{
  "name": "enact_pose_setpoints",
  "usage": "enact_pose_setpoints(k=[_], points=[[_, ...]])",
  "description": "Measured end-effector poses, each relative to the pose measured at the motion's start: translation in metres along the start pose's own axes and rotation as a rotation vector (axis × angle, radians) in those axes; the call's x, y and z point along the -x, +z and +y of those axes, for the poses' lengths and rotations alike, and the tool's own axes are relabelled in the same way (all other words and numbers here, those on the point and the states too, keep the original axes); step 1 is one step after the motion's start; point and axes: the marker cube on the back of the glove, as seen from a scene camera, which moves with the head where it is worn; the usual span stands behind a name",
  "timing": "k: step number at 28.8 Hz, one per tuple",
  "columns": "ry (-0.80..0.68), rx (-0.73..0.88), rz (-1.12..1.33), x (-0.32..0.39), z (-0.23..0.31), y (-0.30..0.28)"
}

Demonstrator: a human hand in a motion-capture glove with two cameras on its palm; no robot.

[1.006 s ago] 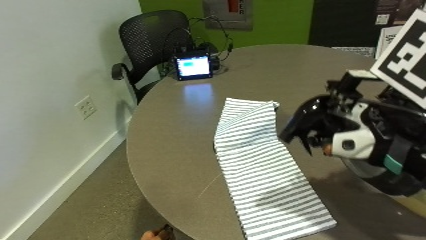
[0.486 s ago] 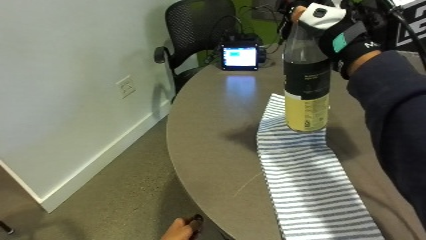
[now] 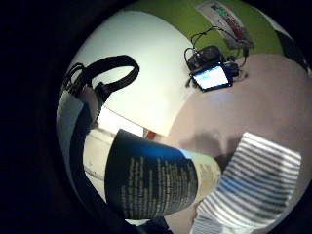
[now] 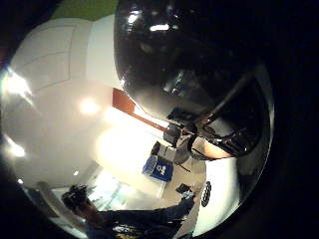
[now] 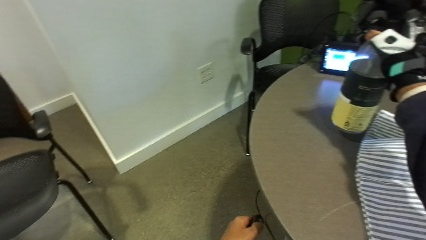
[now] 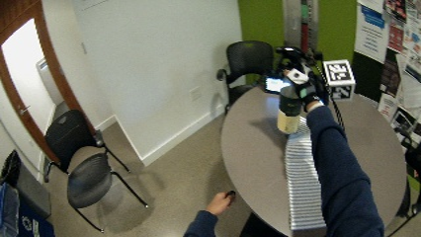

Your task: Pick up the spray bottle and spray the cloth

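The spray bottle [image 5: 358,92] has a dark upper body, a yellow label and a white spray head. It stands upright at the far end of the striped cloth [image 5: 389,187]. Whether its base touches the table I cannot tell. My gloved right hand [image 5: 405,64] grips the bottle's head and neck from above. In the wide view the hand [image 6: 304,85] tops the bottle [image 6: 288,112], and the cloth [image 6: 304,173] runs toward the person. In the little finger side palm view the bottle's label [image 3: 156,180] lies close to the palm, beside the cloth [image 3: 258,185].
The round grey table [image 5: 299,150] carries a small device with a lit screen [image 5: 338,57] and cables behind the bottle. A black chair [image 5: 286,30] stands at the far side and another [image 6: 85,168] by the door. A bare hand [image 5: 238,230] hangs below the table's edge.
The outside camera has swung left. A second ago the gloved hand was low beside the cloth with no bottle showing. Now it holds the bottle upright at the cloth's far end.
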Motion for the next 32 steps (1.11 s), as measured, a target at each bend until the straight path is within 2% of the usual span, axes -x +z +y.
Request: enact_pose_setpoints(k=[6, 14, 21, 32], points=[[0.048, -0.215, 0.007, -0.059, 0.005, -0.060], [0.058, -0.296, 0.064, -0.094, 0.018, -0.088], [0.062, -0.260, 0.092, -0.083, 0.008, -0.072], [0.049, -0.070, 0.143, -0.066, 0.023, -0.044]])
